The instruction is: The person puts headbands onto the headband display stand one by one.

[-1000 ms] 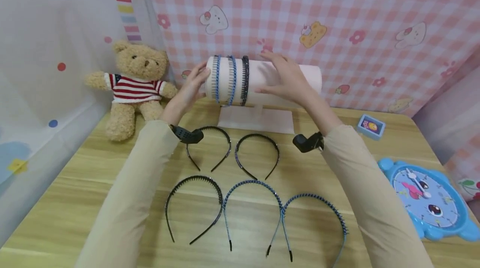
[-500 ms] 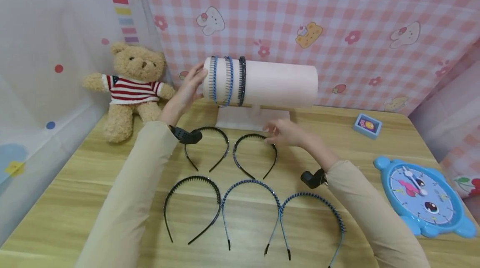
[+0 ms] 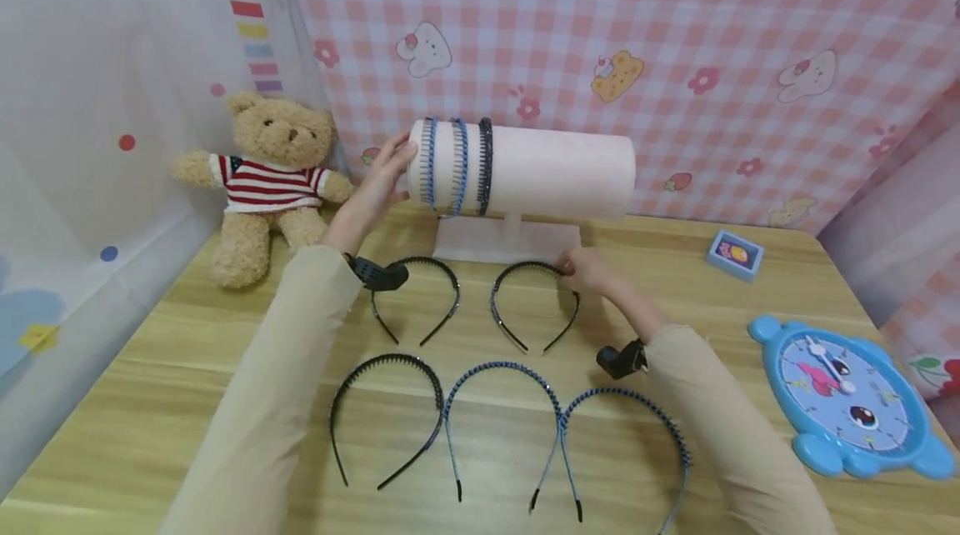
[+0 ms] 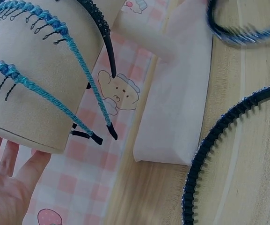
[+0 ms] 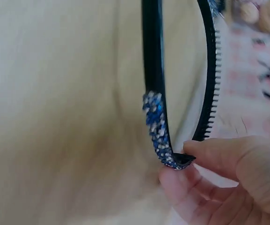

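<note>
Fingers of the right hand [image 3: 587, 271] pinch one headband [image 3: 534, 304] of five lying flat (three ring the roll [image 3: 555, 170]); left hand [image 3: 378, 185] fingers relaxed.

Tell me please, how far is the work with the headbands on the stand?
Three headbands already sit on the stand, which the left hand steadies at its end. The right hand pinches a black headband on the table. Four more headbands lie there, untouched.
</note>
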{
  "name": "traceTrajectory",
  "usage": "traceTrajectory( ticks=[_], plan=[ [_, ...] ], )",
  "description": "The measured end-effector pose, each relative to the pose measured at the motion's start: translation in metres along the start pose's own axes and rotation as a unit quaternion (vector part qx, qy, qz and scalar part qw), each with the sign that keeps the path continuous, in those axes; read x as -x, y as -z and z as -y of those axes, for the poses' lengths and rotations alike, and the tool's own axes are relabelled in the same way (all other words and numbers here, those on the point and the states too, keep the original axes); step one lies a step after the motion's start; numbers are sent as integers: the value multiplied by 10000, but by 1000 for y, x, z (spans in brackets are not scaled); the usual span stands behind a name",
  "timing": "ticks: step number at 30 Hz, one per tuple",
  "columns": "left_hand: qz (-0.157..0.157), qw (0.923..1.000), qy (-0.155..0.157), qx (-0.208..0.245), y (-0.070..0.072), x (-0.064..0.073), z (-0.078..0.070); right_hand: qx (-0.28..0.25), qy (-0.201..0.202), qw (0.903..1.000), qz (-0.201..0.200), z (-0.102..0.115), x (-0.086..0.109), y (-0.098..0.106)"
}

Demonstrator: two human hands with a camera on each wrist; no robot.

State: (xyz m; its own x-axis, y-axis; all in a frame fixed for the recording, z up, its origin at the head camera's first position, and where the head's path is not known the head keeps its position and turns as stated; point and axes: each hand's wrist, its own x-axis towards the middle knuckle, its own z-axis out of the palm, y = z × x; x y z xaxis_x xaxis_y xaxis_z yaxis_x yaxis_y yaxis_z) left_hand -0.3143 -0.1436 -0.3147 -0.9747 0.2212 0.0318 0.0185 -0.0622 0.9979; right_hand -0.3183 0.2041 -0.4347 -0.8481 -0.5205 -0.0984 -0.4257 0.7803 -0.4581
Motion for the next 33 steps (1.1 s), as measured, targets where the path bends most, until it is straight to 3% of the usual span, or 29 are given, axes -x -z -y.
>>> traceTrajectory(
  ticks=[1, 4, 8, 11, 15, 21, 26, 33],
  plan=[
    [2, 10000, 1, -2, 0, 0, 0, -51, -19, 10000, -29, -20, -2, 0],
    [-13, 10000, 9, -23, 0, 0, 0, -620, -555, 9965, 66, -40, 9, 20],
    [-29, 10000, 23, -30, 1, 0, 1, -1478, -1891, 9700, 399, 12, 58, 77],
    [-22, 10000, 27, -24, 1, 0, 1, -1961, -2191, 9554, 272, 29, 83, 104],
    [-4, 10000, -20, -22, 1, 0, 1, -2447, -2334, 9410, -115, 31, 96, 124],
    [-4, 10000, -45, -2, 0, 0, 0, -2977, -2462, 9167, -1019, 41, 95, 134],
    [-31, 10000, 4, 9, -1, -1, 0, -2927, -2259, 9118, -1788, 60, 91, 140],
    [-27, 10000, 24, -38, 0, 0, -1, -3017, -1877, 9046, -2356, 89, 86, 146]
  ],
)
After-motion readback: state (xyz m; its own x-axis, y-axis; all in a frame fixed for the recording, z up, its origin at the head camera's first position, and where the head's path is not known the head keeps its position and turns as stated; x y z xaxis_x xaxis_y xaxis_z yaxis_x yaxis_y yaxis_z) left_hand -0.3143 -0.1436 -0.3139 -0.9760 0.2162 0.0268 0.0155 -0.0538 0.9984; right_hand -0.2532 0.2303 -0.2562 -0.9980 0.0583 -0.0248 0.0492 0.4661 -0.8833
